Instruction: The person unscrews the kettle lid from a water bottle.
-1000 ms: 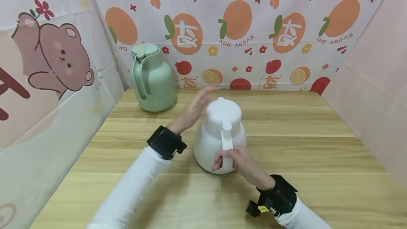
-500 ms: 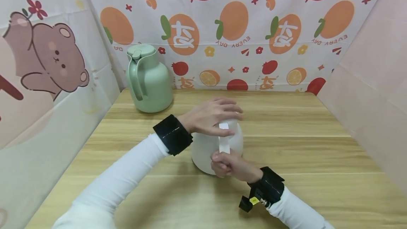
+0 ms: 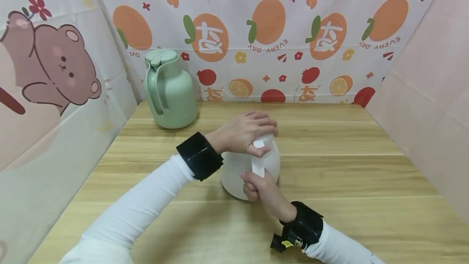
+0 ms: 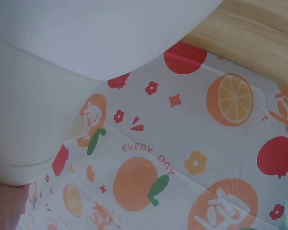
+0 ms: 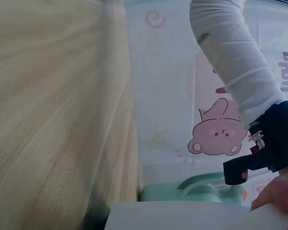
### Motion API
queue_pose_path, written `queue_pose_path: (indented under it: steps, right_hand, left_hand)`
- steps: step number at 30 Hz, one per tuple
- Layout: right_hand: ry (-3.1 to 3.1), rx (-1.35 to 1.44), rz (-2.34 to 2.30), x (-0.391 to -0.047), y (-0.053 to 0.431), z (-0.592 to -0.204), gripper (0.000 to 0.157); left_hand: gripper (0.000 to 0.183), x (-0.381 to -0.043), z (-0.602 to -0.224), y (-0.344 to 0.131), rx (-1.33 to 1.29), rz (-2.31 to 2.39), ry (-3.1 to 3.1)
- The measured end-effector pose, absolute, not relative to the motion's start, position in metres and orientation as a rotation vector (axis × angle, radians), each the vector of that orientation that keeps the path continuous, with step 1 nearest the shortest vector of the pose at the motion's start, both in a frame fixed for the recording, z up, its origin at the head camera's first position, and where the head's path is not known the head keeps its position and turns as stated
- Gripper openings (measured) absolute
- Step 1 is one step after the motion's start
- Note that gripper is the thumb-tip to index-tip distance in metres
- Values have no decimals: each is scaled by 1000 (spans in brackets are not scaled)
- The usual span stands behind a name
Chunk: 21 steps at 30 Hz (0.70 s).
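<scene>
A white thermos jug (image 3: 233, 173) stands on the wooden table in the head view. Over its top, my left hand (image 3: 242, 133) grips the lid, with fingers curled down the far side and the thumb near the top of the handle. Most of the lid is hidden under that hand. My right hand (image 3: 261, 188) holds the lower part of the white handle (image 3: 258, 167), fist closed round it. The left wrist view is partly filled by the jug's pale body (image 4: 33, 110) up close. At the bottom of the right wrist view, the jug's white side (image 5: 173, 215) shows.
A green thermos jug (image 3: 174, 97) stands at the table's back left corner, its handle toward me. Fruit-printed cloth (image 3: 269, 56) hangs behind the table (image 3: 344, 182). A bear-printed cloth (image 3: 62, 68) covers the left side, and a plain pinkish one (image 3: 428, 93) the right.
My left hand has come from beside the white jug onto its lid, and its thumb has bent inward. My right hand stays on the handle, its wrist shifted slightly left.
</scene>
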State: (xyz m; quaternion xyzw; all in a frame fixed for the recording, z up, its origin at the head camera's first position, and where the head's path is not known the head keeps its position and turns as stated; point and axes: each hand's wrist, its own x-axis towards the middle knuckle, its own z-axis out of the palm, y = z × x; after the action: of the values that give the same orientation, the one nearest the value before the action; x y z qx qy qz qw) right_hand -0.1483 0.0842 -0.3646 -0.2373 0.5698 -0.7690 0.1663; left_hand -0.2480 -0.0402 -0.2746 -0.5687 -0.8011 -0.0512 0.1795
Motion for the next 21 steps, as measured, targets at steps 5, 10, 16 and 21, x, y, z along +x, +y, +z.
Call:
queue_pose_path:
  steps: [5, 10, 16, 21]
  right_hand:
    - [1670, -628, -2224, -147, 81, -365, 42]
    - [1691, -613, -2233, -146, 80, -363, 41]
    - [1703, -611, -2247, -146, 80, -361, 41]
    - [1722, -620, -2243, -146, 80, -362, 41]
  left_hand:
    - [43, -243, -273, -39, -1535, -93, -2306]
    - [41, -238, -273, -35, -1425, -65, -2354]
    - [44, -233, -274, -27, -1243, 12, -2366]
    - [43, -227, -277, -20, -1116, 6, -2376]
